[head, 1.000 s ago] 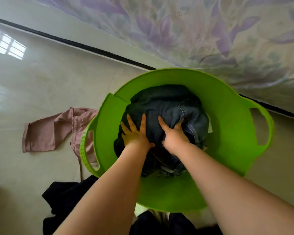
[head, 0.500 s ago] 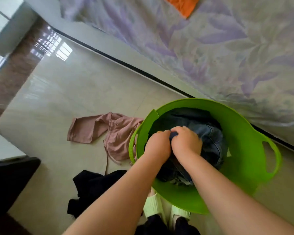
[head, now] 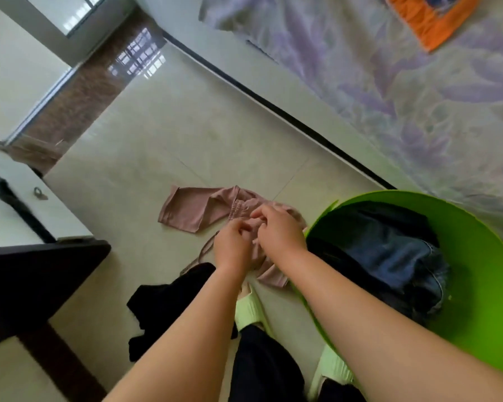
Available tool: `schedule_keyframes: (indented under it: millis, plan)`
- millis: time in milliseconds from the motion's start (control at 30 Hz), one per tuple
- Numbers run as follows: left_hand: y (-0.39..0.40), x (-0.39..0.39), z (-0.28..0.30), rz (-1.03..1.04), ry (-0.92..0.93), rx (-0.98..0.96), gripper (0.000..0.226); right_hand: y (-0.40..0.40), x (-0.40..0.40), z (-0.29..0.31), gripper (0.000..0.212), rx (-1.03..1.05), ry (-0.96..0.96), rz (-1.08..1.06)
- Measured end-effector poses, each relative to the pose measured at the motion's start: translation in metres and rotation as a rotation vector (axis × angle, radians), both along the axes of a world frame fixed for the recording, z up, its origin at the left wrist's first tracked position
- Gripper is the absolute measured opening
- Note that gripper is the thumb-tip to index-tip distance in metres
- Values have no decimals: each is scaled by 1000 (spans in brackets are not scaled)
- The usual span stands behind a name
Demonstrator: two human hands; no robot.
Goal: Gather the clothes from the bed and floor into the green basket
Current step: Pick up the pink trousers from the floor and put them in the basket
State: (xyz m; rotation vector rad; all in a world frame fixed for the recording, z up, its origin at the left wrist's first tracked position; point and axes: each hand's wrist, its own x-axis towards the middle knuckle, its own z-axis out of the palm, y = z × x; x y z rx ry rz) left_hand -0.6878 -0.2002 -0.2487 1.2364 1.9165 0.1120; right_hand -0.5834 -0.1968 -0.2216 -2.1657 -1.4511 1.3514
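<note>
Your two hands are on the pink pants, which lie on the floor just to the left of the green basket. Your left hand has its fingers curled into the pink cloth near the waist, and your right hand is bunched on the cloth too, right beside it. Both look like they are grabbing the fabric, though the cloth hides the fingertips a bit.

The pants stretch out long to the left, with one leg pointing away from the basket. The waist end is the part under your hands, and it is the end nearest the basket. Your right hand is the closer one to the basket rim, so the pants only need a short lift up and over to the right.

Inside the basket there are already dark blue jeans, piled to one side. There is room next to them.

A black piece of clothing lies on the floor by your feet, close to your left arm. It looks like the next one to pick up. An orange cloth sits up on the bed, far from your hands. A dark tabletop edge is off to your left.
</note>
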Motion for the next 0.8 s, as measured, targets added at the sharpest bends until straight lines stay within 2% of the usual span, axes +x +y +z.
schedule_keyframes:
  millis: [100, 200, 400, 567, 700, 800]
  plan:
    - [3, -44, -40, -39, 39, -233, 28, 7, -32, -44, 38, -165, -93, 97]
    - [6, -80, -78, -73, 16, -368, 33, 17, -60, -92, 46, -350, -190, 135]
    - [26, -122, -175, -123, -62, -408, 43, 51, -94, -209, 51, -383, -271, 183]
    - [39, -133, -223, -162, -119, -417, 46, 75, -98, -277, 75, -328, -250, 267]
    - [43, -135, -237, -188, -133, -416, 46, 100, -98, -309, 93, -325, -246, 273]
    - [36, -139, -247, -223, -123, -430, 50, 107, -103, -323, 104, -404, -216, 267]
